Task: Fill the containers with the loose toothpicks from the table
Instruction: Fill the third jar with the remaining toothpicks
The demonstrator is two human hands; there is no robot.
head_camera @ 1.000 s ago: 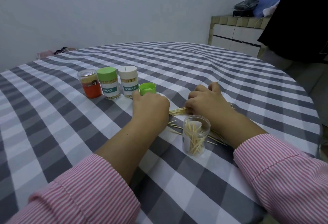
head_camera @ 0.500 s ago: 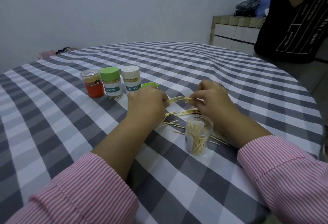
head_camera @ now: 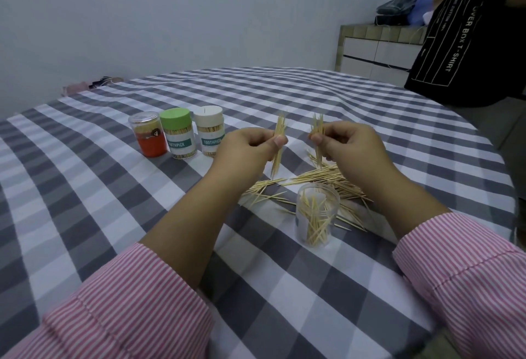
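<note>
Clear plastic container (head_camera: 317, 217) stands open and upright on the checked surface (head_camera: 85, 187), partly filled with toothpicks leaning loosely inside. Loose toothpicks (head_camera: 321, 178) lie scattered just behind and to the right of it. Left hand (head_camera: 247, 149) pinches a small bundle (head_camera: 278, 148) between thumb and fingers, held upright above the surface; right hand (head_camera: 345, 142) pinches a second bundle (head_camera: 318, 142) the same way. Both bundles are clear of the container. Far left, a row of three closed tubs: clear-lidded one with orange contents (head_camera: 148, 138), green-lidded one (head_camera: 178, 133) and white-lidded one (head_camera: 210, 131), the last two packed with toothpicks and labelled TOOTHPICK.
</note>
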